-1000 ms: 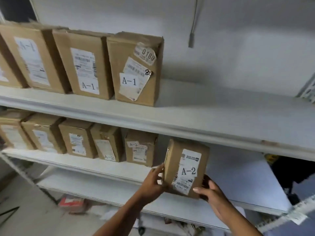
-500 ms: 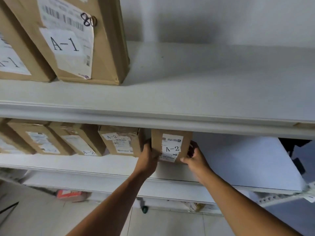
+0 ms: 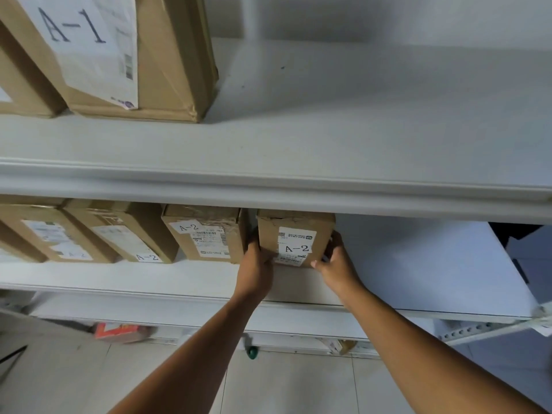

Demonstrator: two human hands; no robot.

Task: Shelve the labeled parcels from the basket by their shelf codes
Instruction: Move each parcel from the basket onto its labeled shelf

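The head camera looks at a white metal rack from close in front and slightly below. Two bare forearms reach up from the bottom edge toward the middle shelf (image 3: 209, 276).

A small brown cardboard parcel (image 3: 294, 234) stands upright on that middle shelf, its front label reading "A-2". The left hand (image 3: 254, 264) presses against the parcel's left side and lower left corner, and the right hand (image 3: 336, 265) presses against its right side, fingers wrapped round the edge. Both grips are closed on the parcel, holding it between them.

Just to its left, with a narrow gap between, stands a second parcel (image 3: 206, 234) also marked "A-2". Further left along the same shelf is a row of more brown boxes (image 3: 116, 231), one showing "A-2" at its lower corner. To the right of the held parcel the shelf is bare white.

On the upper shelf (image 3: 328, 138), at top left, a large cardboard box (image 3: 167, 55) carries a white label reading "A-1", with another box partly visible beside it.

Below the rack lies a tiled floor (image 3: 283, 383), with a blurred red and white packet (image 3: 119, 331) under the lowest shelf.
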